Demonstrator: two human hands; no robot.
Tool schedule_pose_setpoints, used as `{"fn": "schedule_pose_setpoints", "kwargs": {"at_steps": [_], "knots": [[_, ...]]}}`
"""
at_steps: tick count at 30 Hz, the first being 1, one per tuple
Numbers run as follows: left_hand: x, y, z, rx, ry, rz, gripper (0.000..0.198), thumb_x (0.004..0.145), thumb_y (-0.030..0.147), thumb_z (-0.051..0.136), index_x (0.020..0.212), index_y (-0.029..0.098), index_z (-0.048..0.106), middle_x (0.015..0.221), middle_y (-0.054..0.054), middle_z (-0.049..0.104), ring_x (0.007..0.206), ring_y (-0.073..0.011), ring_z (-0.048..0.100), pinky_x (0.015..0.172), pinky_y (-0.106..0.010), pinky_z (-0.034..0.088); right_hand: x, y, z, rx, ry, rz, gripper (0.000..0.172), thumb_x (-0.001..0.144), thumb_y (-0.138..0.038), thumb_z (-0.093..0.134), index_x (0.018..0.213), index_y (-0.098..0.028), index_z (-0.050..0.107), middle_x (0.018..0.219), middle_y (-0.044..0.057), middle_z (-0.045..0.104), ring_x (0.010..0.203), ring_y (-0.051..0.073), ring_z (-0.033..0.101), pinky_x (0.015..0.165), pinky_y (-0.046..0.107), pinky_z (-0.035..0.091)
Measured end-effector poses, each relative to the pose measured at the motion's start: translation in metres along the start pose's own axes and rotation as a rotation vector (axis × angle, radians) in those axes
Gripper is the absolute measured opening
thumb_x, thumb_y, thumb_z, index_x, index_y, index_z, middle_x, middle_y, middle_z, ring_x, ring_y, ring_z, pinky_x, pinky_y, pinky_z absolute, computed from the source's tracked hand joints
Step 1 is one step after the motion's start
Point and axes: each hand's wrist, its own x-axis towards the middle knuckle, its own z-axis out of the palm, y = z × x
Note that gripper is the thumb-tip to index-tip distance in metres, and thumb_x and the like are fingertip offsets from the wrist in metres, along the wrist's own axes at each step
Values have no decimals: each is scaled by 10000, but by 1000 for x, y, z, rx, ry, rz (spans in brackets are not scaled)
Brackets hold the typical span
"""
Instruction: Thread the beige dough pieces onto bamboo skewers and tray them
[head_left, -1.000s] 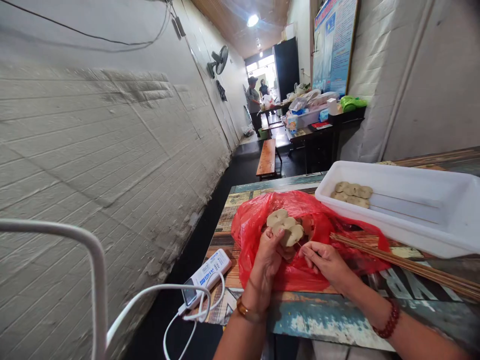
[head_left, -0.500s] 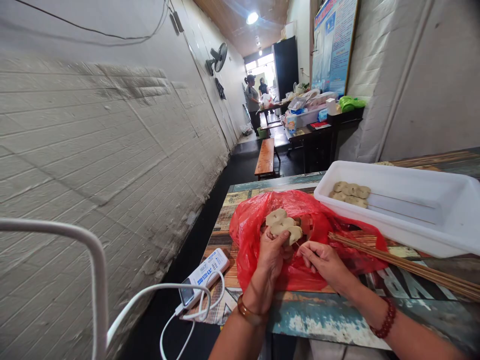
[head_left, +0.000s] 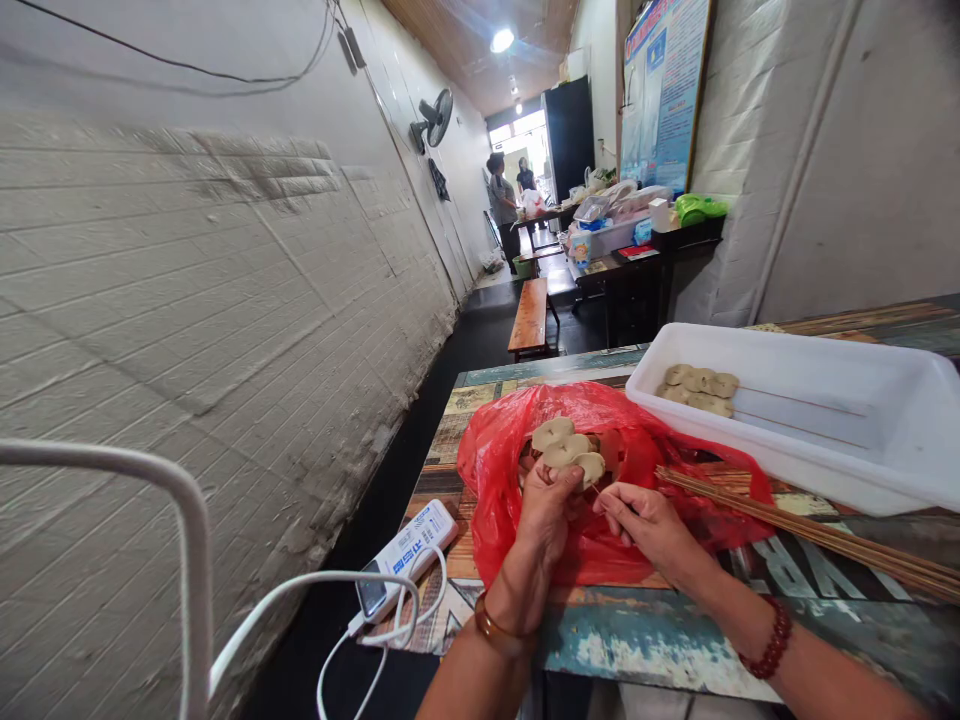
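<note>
My left hand [head_left: 549,505] is closed on several pale, round, flat food slices [head_left: 564,448], bunched together over an open red plastic bag [head_left: 487,440]. Pinched in my right hand [head_left: 637,520] is a thin wooden skewer [head_left: 596,490], of which only a short stretch shows beside the slices. More food pieces lie partly hidden inside the bag under my left hand. To the right, a bundle of bare skewers [head_left: 810,525] rests across the bag's edge and the table. Two skewers threaded with similar slices [head_left: 697,385] lie in a white plastic tub [head_left: 787,350].
A white power bank [head_left: 409,560] with a cable sits at the left edge of the patterned table [head_left: 630,630]. A white tube [head_left: 191,540] rises at near left. Beyond are a wooden bench [head_left: 531,315], a cluttered table and two people [head_left: 501,195].
Both hands keep nearly the same position and grip on the slices and skewer. The view has shifted very slightly. In the background, one person's head has turned.
</note>
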Motion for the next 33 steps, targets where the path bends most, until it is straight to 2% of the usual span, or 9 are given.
{"fn": "schedule_pose_setpoints", "kwargs": {"at_steps": [10,16,21,26,33], "knots": [[-2,-7,0,68,-56,2,501,540,281,837,977,127,646,718,-39,657,572,-118,576,550,-230,472,0,2,-2,-11,14,-27,408,879,-522,452,736,-173,607,526,-42,495,431,92,445,445,213,333],[-4,-1,0,60,-76,-12,436,579,272,820,955,134,647,786,-54,665,645,-136,597,604,-244,486,1,2,-2,-1,3,-28,413,884,-524,449,743,-168,605,537,-39,494,440,93,451,451,214,337],[-4,13,1,10,-54,116,344,688,309,743,977,158,631,892,-70,665,708,-152,612,639,-260,498,1,2,-1,-4,-19,-18,442,872,-541,450,724,-158,615,531,-35,496,423,90,450,437,213,325],[-3,16,1,4,-96,172,345,711,308,718,994,135,626,912,-82,668,780,-171,623,753,-301,498,1,7,-1,0,-40,-3,420,863,-522,465,722,-157,617,512,-36,499,402,88,441,423,211,322],[-3,11,1,27,-99,113,429,680,319,744,1032,133,582,819,-69,660,630,-150,614,588,-270,493,1,8,-1,0,-36,-11,404,864,-510,465,734,-162,625,514,-37,502,406,89,440,424,209,327]]}}
